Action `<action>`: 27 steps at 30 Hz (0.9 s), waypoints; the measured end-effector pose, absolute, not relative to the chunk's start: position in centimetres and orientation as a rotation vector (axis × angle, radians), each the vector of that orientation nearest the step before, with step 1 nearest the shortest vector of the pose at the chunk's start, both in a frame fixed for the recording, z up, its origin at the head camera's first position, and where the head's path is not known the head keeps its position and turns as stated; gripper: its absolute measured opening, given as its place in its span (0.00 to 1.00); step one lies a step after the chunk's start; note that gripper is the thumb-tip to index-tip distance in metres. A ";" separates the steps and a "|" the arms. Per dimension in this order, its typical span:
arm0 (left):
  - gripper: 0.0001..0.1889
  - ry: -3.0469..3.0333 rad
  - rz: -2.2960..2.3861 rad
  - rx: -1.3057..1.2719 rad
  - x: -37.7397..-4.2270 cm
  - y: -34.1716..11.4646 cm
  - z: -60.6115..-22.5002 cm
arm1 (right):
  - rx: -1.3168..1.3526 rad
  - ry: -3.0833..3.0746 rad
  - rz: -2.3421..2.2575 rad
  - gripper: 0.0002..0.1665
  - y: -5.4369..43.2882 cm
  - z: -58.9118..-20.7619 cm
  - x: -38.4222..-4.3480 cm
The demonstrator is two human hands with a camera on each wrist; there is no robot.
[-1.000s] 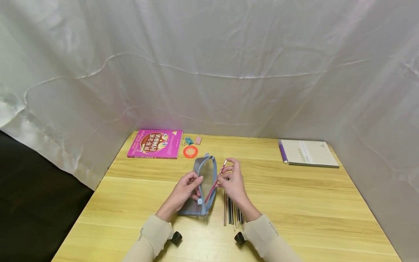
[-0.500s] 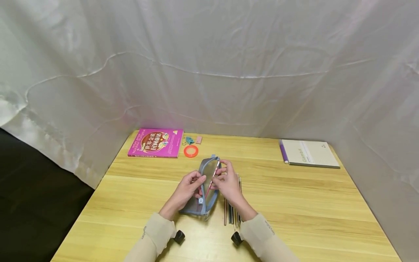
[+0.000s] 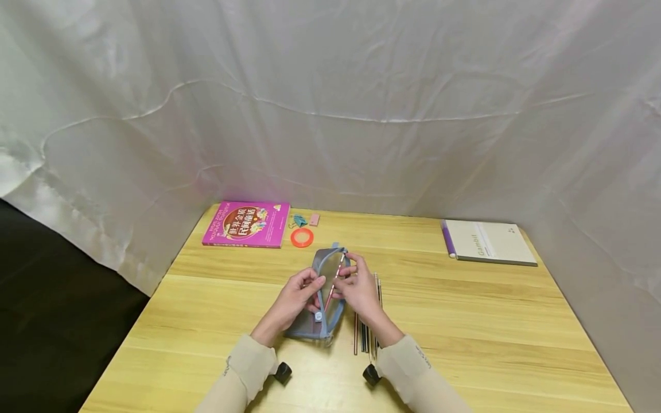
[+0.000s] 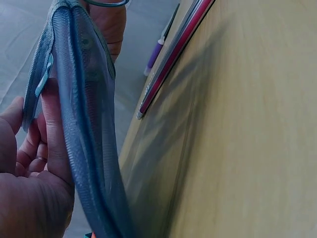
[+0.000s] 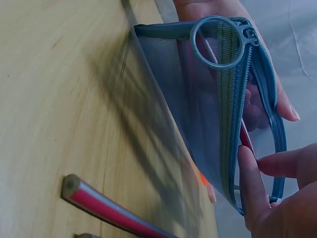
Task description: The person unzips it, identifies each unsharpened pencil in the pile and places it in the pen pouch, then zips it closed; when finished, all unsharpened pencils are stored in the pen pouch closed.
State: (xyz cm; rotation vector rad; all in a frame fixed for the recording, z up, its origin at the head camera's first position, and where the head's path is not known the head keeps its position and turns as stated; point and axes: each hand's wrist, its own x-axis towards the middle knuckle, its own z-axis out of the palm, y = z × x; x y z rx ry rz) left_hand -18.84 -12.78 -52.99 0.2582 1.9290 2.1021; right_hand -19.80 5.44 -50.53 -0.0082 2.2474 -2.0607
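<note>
A grey mesh zip pouch (image 3: 304, 328) with blue edging stands unzipped on the table, its mouth spread wide. My left hand (image 3: 294, 299) pinches the near-left edge of that mouth between thumb and fingers. With thumb and fingertips, my right hand (image 3: 360, 291) pinches a red-and-white pencil (image 3: 329, 297), which slants down into the opening; its lower end is inside the pouch. In the right wrist view a zipper ring (image 5: 218, 42) hangs at the pouch's near corner. Several pencils (image 3: 364, 337) lie on the table, partly under my right forearm.
At the back left lie a pink book (image 3: 247, 225), a roll of red tape (image 3: 302, 237), a teal binder clip (image 3: 299, 220) and a pink eraser (image 3: 314, 219). A notebook (image 3: 496, 244) and a purple marker (image 3: 447, 238) lie at the back right.
My right hand has moved left, carrying the pencil from the pouch's right edge to within its mouth. The left hand has shifted slightly right with the pouch; little moves over the last half second.
</note>
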 end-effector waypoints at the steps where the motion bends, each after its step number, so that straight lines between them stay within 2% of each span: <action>1: 0.17 1.930 2.102 0.258 -18.9 -12.8 -53.0 | -0.006 2.244 -2.062 0.45 5.5 -50.5 -19.8; 7: 0.14 1.931 2.106 0.250 -18.9 -12.8 -52.8 | -0.010 2.218 -2.069 0.43 5.8 -50.5 -19.6; 17: 0.15 1.917 2.114 0.228 -19.0 -12.9 -52.9 | -0.035 2.203 -2.074 0.37 7.0 -49.7 -19.6; 27: 0.15 1.915 2.126 0.228 -18.9 -13.0 -53.1 | 0.052 2.224 -2.046 0.33 11.7 -49.8 -19.6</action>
